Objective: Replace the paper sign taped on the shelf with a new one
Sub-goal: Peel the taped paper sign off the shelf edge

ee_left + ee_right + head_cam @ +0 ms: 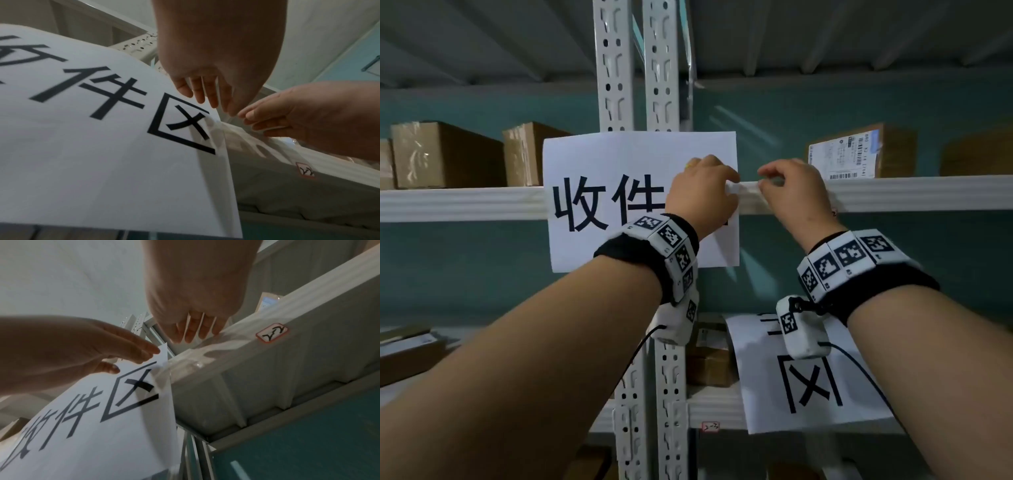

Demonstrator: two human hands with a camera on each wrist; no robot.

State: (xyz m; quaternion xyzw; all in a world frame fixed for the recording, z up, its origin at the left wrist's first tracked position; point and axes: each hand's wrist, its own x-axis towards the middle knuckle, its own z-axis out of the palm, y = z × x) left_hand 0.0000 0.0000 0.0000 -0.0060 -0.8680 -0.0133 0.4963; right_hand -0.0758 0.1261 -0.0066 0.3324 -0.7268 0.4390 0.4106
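A white paper sign (619, 154) with large black characters hangs on the front of the white shelf beam (465, 202). My left hand (709, 192) lies on the sign's right part, its straight fingers (207, 97) pressing near the right edge. A strip of clear tape (205, 352) runs from that edge along the beam. My right hand (791, 192) is just right of the sign, with its curled fingertips (191, 335) at the beam's top edge. There thumb and forefinger pinch the tape. A second printed sign (808, 387) lies on the lower shelf.
Two white perforated uprights (637, 68) rise behind the sign. Cardboard boxes (448, 154) stand on the shelf at left, and a labelled parcel (873, 150) at right. A small red-edged label (271, 332) sticks to the beam right of my hand. Behind the shelves is a teal wall.
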